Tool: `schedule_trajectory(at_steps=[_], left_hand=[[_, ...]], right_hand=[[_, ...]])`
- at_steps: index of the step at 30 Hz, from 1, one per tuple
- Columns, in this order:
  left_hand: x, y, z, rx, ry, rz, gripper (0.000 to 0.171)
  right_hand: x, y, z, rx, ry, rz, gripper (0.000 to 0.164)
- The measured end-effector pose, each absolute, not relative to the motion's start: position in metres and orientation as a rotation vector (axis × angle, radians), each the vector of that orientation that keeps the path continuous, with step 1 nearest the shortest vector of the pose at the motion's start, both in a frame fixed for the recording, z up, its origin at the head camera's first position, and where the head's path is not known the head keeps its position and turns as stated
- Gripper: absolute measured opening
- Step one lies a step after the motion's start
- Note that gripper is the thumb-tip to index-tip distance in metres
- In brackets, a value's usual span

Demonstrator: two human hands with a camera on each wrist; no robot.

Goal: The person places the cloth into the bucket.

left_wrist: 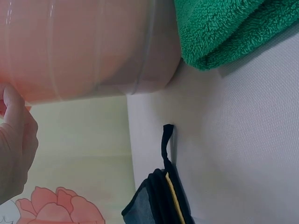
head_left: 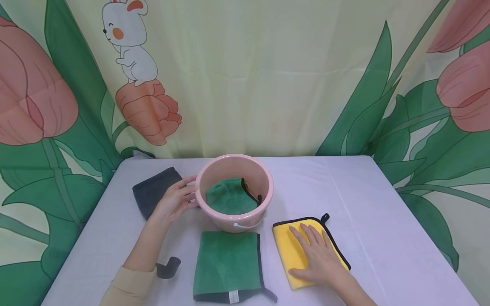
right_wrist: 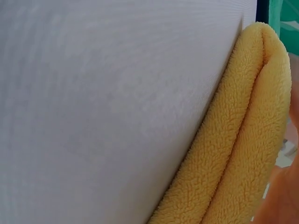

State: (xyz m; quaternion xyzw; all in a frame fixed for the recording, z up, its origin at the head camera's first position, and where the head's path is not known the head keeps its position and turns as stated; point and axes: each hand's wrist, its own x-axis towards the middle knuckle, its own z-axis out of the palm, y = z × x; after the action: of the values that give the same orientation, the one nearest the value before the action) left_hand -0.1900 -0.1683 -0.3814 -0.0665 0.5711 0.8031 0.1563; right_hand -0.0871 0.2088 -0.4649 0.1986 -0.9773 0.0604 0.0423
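My left hand [head_left: 179,199] is at the left side of a pink bucket [head_left: 234,158], its fingertips right at the wall just under the rim. In the left wrist view that hand [left_wrist: 16,140] shows beside the bucket wall [left_wrist: 93,46]. Inside the bucket lies a green cloth [head_left: 229,197] with black edging. My right hand [head_left: 319,259] rests, fingers spread, on a folded yellow towel [head_left: 283,250] with black trim and a loop. The right wrist view shows the towel's thick folded edge [right_wrist: 233,135].
A green towel [head_left: 229,263] with a white label lies in front of the bucket. Behind my left forearm is a dark grey folded cloth [head_left: 155,191]. The bucket's white handle [head_left: 246,226] hangs at its front. All stand on a white-covered table [head_left: 306,182] before a printed curtain.
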Motion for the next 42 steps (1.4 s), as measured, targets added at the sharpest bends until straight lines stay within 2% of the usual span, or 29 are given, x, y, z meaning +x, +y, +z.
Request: schedule_trajectory(at_steps=[12,20,35,42], left_hand=[[-0.188,-0.167,-0.380,-0.186,1.645,2.282,0.050],[-0.189,-0.166,-0.381,-0.216,1.664,2.258,0.050],[-0.186,-0.167,-0.376,-0.190,1.661,2.272,0.053],[-0.188,-0.167,-0.376,-0.206,1.672,2.260,0.052]], right_hand=[[-0.085,0.204,-0.460,0.462,-3.119,0.132,0.089],[-0.087,0.200,-0.460,0.450,-3.148,0.177,0.074],[-0.092,0.198,-0.464,0.541,-3.092,0.042,0.050],[-0.093,0.197,-0.465,0.562,-3.089,0.011,0.044]])
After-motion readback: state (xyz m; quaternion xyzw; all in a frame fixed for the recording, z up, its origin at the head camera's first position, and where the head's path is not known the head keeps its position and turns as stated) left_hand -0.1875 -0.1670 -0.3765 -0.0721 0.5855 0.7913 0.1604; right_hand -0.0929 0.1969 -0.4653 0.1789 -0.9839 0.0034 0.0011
